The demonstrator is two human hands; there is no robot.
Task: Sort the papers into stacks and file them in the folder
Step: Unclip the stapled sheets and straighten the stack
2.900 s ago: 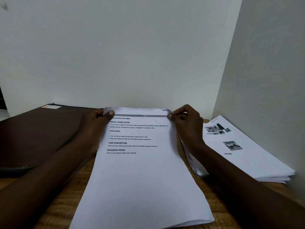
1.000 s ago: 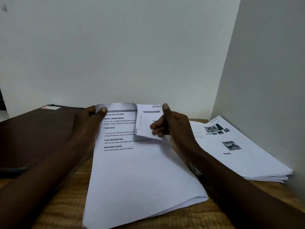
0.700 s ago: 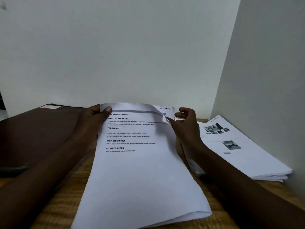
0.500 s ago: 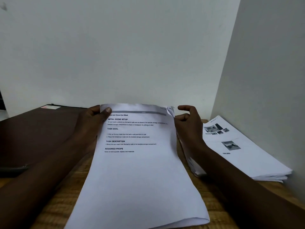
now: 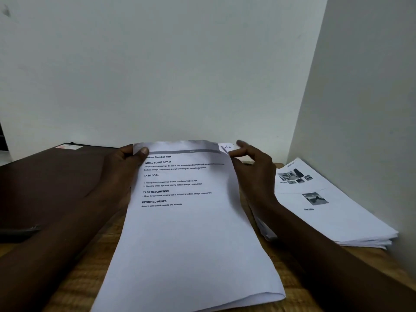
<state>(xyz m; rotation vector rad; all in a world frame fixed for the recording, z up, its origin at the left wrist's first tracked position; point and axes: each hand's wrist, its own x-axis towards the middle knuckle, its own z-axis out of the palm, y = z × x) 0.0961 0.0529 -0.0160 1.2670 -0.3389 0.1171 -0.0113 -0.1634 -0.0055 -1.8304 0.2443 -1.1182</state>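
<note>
My right hand now spreads wider, index finger lifted and blurred, thumb against the top sheet at its far right corner, baring the handwritten corner of the sheet beneath.

Two lots of white printed paper: a held sheaf over the middle of the brown wooden table, a flat stack at its right edge. One dark brown flat folder along the left edge. Two bare hands: left hand, right hand.
</note>
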